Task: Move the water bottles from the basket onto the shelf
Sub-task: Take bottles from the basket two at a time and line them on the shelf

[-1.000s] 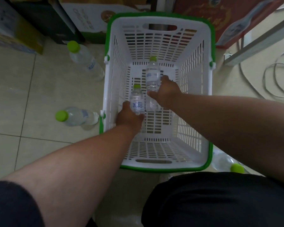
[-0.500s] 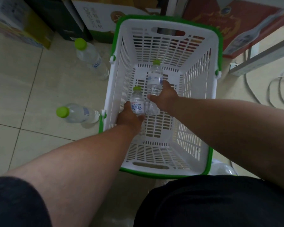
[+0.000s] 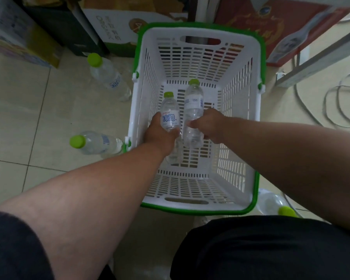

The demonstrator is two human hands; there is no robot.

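Both hands are down inside the white basket (image 3: 238, 122) with its green rim; the left hand (image 3: 160, 136) has its grip wrapped round a small bottle (image 3: 170, 116) with blue lettering, and the right hand (image 3: 209, 126) has its grip curled round a taller bottle (image 3: 193, 110) just beside it; both bottles are within the basket walls, caps pointing to the far side; no other bottle shows inside. No shelf is in view, so nothing can be counted as placed. Three more bottles are on the floor: far-left floor bottle (image 3: 107, 75), left floor bottle (image 3: 95, 142), near-right floor bottle (image 3: 275, 204). By my judgement the job is at the lifting stage, with the carry and placing left.
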